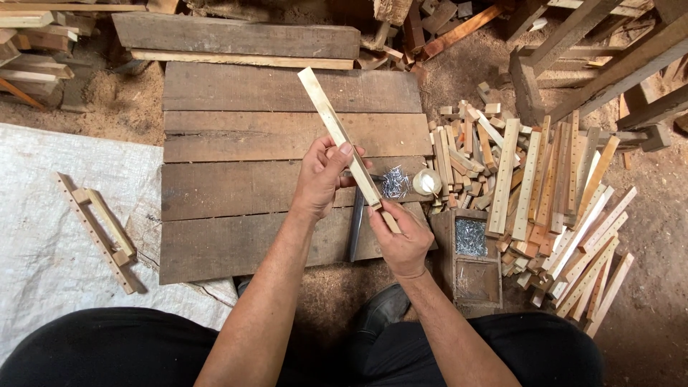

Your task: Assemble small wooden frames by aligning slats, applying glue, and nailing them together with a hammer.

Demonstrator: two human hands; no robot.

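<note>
I see no labels or signs. The nearest container is a small white jar (427, 182), round, just right of my left hand (320, 178). Below it, right of my right hand (401, 240), sits a dark wooden box (473, 261) with two compartments; the upper one holds a mass of small nails, and I cannot tell what the lower one holds. A loose heap of nails (395, 182) lies between the jar and the left hand.

Both hands hold one pale slat (344, 140), which runs tilted from up-left of the left hand down to the right hand. The left grip is closed around the slat's middle, thumb on top, fingers curled behind. The right grip pinches the slat's lower end, which is covered by the fingers. Both forearms reach up from my lap, over my dark trousers.

Beneath the hands is a platform of dark planks (236, 136) on the sawdust floor. A dark tool (356, 229) lies on it between the two wrists, its upper end hidden behind the slat. Right of the box lies a pile of slats (566, 208), several with rows of holes. Far left of the left hand, on a white sheet (50, 236), lies a small frame (100, 231) of slats.
</note>
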